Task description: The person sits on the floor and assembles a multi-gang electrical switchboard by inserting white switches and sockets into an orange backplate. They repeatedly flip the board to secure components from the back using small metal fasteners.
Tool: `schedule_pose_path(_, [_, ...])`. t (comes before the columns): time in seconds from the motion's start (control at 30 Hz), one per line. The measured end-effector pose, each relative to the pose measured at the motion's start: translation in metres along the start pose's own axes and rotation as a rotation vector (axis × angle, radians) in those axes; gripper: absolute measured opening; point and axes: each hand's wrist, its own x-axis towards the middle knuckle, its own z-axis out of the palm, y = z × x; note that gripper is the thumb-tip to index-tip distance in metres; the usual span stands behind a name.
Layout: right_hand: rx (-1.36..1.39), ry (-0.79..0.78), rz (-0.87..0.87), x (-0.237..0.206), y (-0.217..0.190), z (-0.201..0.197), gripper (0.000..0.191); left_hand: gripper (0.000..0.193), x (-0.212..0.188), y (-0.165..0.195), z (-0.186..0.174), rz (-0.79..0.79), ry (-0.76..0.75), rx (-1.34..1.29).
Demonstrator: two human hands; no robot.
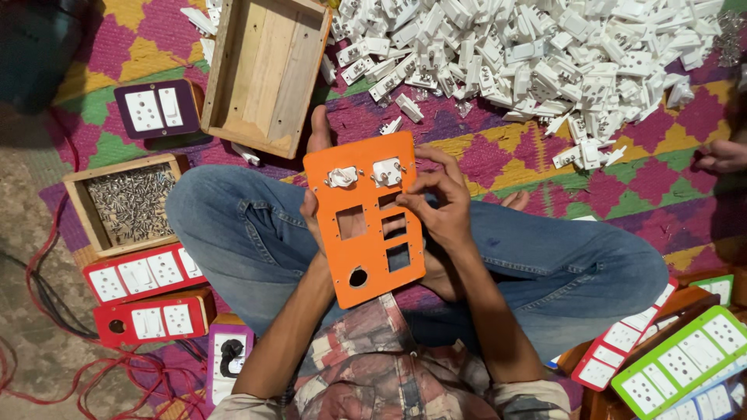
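Note:
I sit cross-legged in blue jeans and hold an orange switch-board panel (366,249) over my lap. My left hand (315,206) supports it from behind, with fingers showing through a cut-out and the thumb sticking up past the top edge. My right hand (440,198) grips the panel's right edge, its fingers pressing at the cut-outs. Two white parts (366,173) sit in the panel's top row. Below them are several empty rectangular openings and one round hole.
A big heap of white plastic switch parts (545,54) lies ahead on the patterned mat. An empty wooden tray (268,74) and a wooden box of screws (128,204) stand to the left. Finished red, purple and green boards (144,276) lie around. Another person's hand (724,155) shows at the right edge.

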Motion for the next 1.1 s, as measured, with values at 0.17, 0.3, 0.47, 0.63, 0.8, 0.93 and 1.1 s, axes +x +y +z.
schedule_pose_path(0.17, [0.172, 0.008, 0.266, -0.005, 0.004, 0.001, 0.046, 0.11, -0.001, 0.0, -0.01, -0.049, 0.014, -0.084])
schedule_pose_path(0.3, [0.061, 0.016, 0.163, -0.004, 0.001, 0.002, 0.031, 0.111, 0.003, -0.001, -0.002, -0.068, 0.073, -0.162])
schedule_pose_path(0.47, [0.14, -0.257, 0.057, -0.001, -0.035, -0.008, 0.083, 0.133, 0.007, 0.001, 0.012, 0.159, 0.054, 0.231])
schedule_pose_path(0.63, [-0.055, -0.596, -0.122, 0.003, -0.072, -0.031, 0.109, 0.146, -0.002, 0.003, -0.012, 0.206, 0.105, 0.32])
schedule_pose_path(0.8, [-0.324, -0.305, -0.061, -0.039, -0.069, -0.017, 0.041, 0.145, -0.016, -0.004, -0.051, -0.081, 0.211, 0.029])
schedule_pose_path(0.93, [-0.056, 0.173, 0.092, -0.06, -0.048, -0.021, 0.023, 0.127, -0.015, -0.005, -0.06, 0.007, 0.116, 0.259])
schedule_pose_path(1.1, [0.306, 0.417, 0.519, -0.032, -0.046, -0.06, 0.027, 0.067, -0.01, 0.003, -0.05, 0.148, 0.339, 0.592])
